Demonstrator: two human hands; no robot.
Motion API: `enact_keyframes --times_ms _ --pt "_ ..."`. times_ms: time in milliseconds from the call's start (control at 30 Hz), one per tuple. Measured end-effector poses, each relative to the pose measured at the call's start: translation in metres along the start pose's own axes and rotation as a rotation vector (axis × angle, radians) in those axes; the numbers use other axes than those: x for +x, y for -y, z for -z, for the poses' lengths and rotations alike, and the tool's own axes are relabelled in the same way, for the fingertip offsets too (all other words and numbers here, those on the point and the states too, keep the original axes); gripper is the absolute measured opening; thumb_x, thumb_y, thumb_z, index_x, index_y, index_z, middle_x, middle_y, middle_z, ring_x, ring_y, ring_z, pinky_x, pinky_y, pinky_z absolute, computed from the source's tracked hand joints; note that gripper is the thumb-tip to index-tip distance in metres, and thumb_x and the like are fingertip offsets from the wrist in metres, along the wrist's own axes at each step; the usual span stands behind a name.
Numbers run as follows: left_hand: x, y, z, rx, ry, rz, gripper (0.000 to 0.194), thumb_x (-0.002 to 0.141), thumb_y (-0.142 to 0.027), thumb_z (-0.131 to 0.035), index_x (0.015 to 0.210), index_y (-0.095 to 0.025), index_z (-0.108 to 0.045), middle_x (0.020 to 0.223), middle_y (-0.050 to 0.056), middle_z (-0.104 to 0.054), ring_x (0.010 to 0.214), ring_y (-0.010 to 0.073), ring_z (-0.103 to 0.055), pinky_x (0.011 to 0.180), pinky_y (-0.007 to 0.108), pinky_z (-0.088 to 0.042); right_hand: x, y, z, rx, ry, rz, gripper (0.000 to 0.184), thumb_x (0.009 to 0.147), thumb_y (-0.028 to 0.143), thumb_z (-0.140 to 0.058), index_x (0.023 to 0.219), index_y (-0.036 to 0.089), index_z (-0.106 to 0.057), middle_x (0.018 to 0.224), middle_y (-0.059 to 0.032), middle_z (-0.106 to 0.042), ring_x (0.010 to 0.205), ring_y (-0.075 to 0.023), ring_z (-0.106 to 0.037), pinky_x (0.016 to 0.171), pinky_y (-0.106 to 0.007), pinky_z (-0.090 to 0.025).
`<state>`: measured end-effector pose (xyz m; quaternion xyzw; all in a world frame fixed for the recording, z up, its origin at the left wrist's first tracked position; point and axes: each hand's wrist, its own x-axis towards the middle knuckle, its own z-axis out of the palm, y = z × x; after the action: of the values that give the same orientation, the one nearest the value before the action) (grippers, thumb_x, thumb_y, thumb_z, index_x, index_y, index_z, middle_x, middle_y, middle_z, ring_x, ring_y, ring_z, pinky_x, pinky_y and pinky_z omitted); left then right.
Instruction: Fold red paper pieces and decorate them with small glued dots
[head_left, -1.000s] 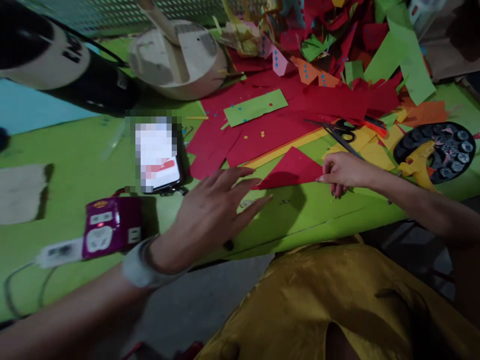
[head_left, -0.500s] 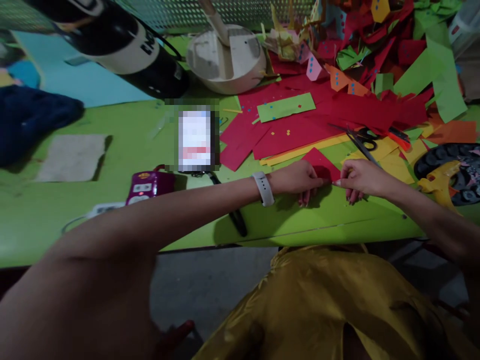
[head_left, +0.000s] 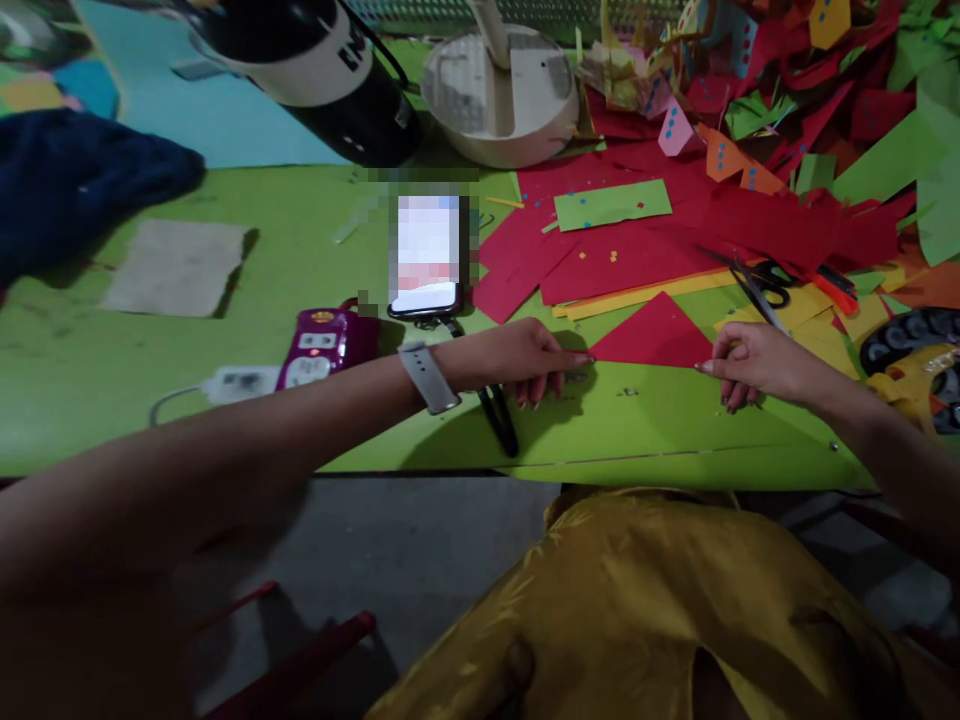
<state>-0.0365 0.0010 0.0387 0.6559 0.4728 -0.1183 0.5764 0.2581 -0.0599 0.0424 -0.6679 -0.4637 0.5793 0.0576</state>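
Note:
A red paper triangle [head_left: 657, 335], its long edge toward me, stretches between my two hands just over the green table [head_left: 600, 420]. My left hand [head_left: 536, 362], with a pale watch band [head_left: 429, 377] on the wrist, pinches the triangle's left corner between thumb and fingers. At the opposite corner, my right hand [head_left: 742, 368] grips the paper in a similar pinch. Scissors [head_left: 756, 285] lie behind my right hand, on yellow paper pieces. Larger red paper sheets [head_left: 622, 260] spread behind the triangle, with a green strip [head_left: 613, 205] on top.
Left of my hands are a phone [head_left: 426, 250] with its screen lit and a purple power strip [head_left: 322, 345] with a white plug [head_left: 244, 383]. A dark bottle [head_left: 330, 80] and a round lamp base [head_left: 499, 95] stand behind. A yellow-black tape dispenser [head_left: 919, 370] sits right.
My left hand has slid left along the red paper's edge, away from my right hand, so the whole triangle shows. The camera view has shifted slightly. Both hands still pinch the paper.

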Motion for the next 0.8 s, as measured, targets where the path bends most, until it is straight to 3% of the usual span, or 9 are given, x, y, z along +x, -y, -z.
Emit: enact_keyframes --times_ms 133,233,300,367,467,533,667,800 --pt "-0.015 0.015 0.011 0.023 -0.064 0.090 0.057 0.092 -0.058 -0.054 0.050 -0.020 -0.062 0.039 0.004 -0.060 0.033 0.0126 -0.054 0.037 0.022 -0.038 -0.001 -0.005 0.001 -0.037 -0.016 0.023 0.026 0.089 0.031 -0.071 0.081 0.022 -0.048 0.051 0.0041 -0.064 0.044 -0.0133 -0.067 0.036 -0.017 -0.040" --pt "-0.026 0.016 0.004 0.077 -0.227 0.067 0.054 0.092 -0.058 -0.052 0.054 -0.021 -0.062 0.040 0.003 -0.060 0.034 0.0142 -0.055 0.039 0.024 -0.040 -0.009 -0.005 0.001 -0.104 -0.045 0.120 0.021 0.090 0.031 -0.067 0.082 0.022 -0.050 0.054 0.0050 -0.063 0.042 -0.0121 -0.063 0.040 -0.020 -0.041" --pt "-0.029 0.014 -0.008 0.210 -0.456 -0.134 0.053 0.093 -0.060 -0.050 0.062 -0.020 -0.065 0.048 0.004 -0.065 0.042 0.0155 -0.060 0.046 0.026 -0.044 -0.016 -0.004 -0.001 -0.228 -0.120 0.230 0.019 0.090 0.034 -0.067 0.083 0.022 -0.054 0.057 0.0046 -0.064 0.044 -0.0119 -0.061 0.045 -0.023 -0.044" --pt "-0.026 0.014 -0.022 0.432 -0.665 -0.368 0.046 0.096 -0.058 -0.049 0.085 -0.021 -0.075 0.071 0.007 -0.076 0.061 0.0188 -0.069 0.058 0.029 -0.050 -0.024 -0.003 -0.005 -0.431 -0.237 0.355 0.015 0.090 0.035 -0.067 0.086 0.022 -0.060 0.067 0.0015 -0.069 0.055 -0.0140 -0.065 0.054 -0.026 -0.046" --pt "-0.014 0.018 -0.036 0.677 -0.691 -0.658 0.039 0.101 -0.049 -0.046 0.115 -0.026 -0.074 0.101 0.008 -0.079 0.090 0.0229 -0.074 0.078 0.033 -0.057 -0.032 -0.005 -0.012 -0.781 -0.387 0.516 0.015 0.097 0.032 -0.058 0.096 0.022 -0.068 0.091 -0.0051 -0.076 0.079 -0.0190 -0.070 0.066 -0.029 -0.046" --pt "-0.004 0.022 -0.038 0.797 -0.671 -0.758 0.036 0.103 -0.041 -0.045 0.123 -0.025 -0.071 0.112 0.009 -0.078 0.100 0.0234 -0.073 0.084 0.035 -0.058 -0.035 -0.008 -0.015 -0.968 -0.438 0.587 0.025 0.102 0.028 -0.046 0.100 0.021 -0.071 0.100 -0.0076 -0.076 0.086 -0.0206 -0.069 0.070 -0.031 -0.046" --pt "0.006 0.027 -0.031 1.020 -0.683 -0.905 0.033 0.105 -0.019 -0.041 0.124 -0.020 -0.068 0.113 0.009 -0.077 0.100 0.0230 -0.073 0.084 0.035 -0.058 -0.032 -0.017 -0.019 -1.153 -0.560 0.746 0.035 0.104 0.018 -0.037 0.106 0.023 -0.072 0.094 -0.0062 -0.075 0.085 -0.0190 -0.066 0.068 -0.031 -0.044" --pt "0.005 0.028 -0.026 1.171 -0.747 -1.034 0.030 0.102 -0.010 -0.042 0.121 -0.015 -0.065 0.107 0.009 -0.078 0.091 0.0223 -0.073 0.073 0.033 -0.058 -0.017 -0.026 -0.022 -1.196 -0.778 0.992 0.025 0.102 0.018 -0.046 0.103 0.021 -0.072 0.090 -0.0040 -0.074 0.081 -0.0173 -0.063 0.070 -0.031 -0.043"
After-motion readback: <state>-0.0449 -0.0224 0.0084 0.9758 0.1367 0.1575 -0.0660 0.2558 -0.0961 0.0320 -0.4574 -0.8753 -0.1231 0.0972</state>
